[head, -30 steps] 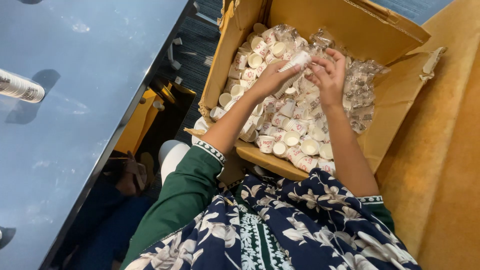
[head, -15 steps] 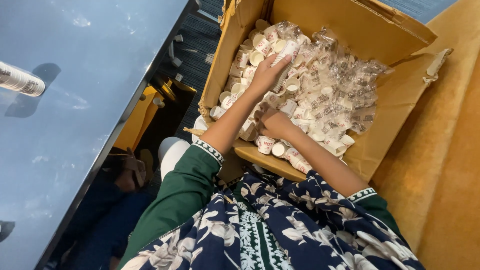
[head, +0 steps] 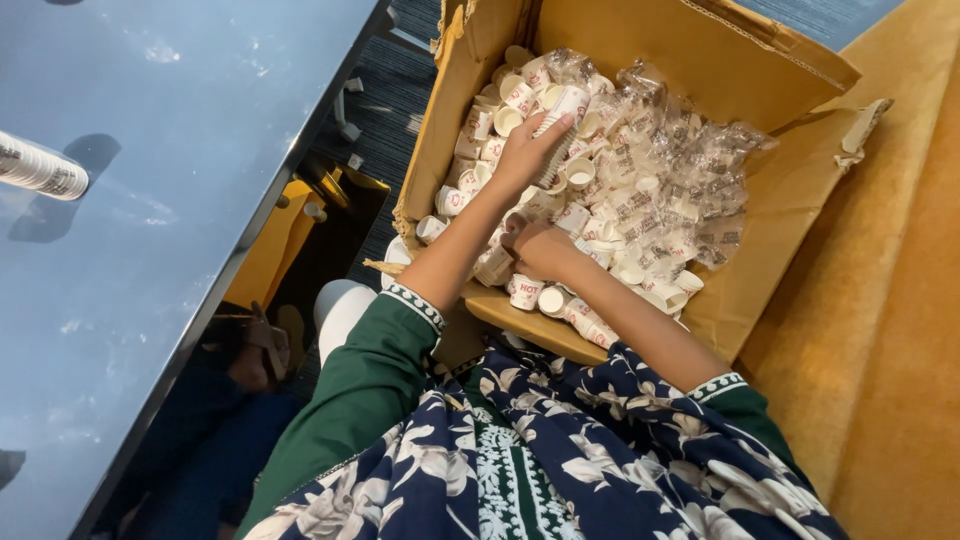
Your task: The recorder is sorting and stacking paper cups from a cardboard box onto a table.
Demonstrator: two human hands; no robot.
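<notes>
Cups (head: 590, 215) everywhere, small white paper ones, loose and in clear plastic sleeves, piled inside an open cardboard box (head: 640, 40) sitting on a yellow seat (head: 880, 330). Left hand (head: 525, 155) reaching deep into the pile, fingers wrapped around a short stack of cups (head: 558, 118). Right hand (head: 540, 248) lower down near the box's front edge, curled in among the loose cups, grip hidden so can't tell. Grey table (head: 150, 200) off to the left.
</notes>
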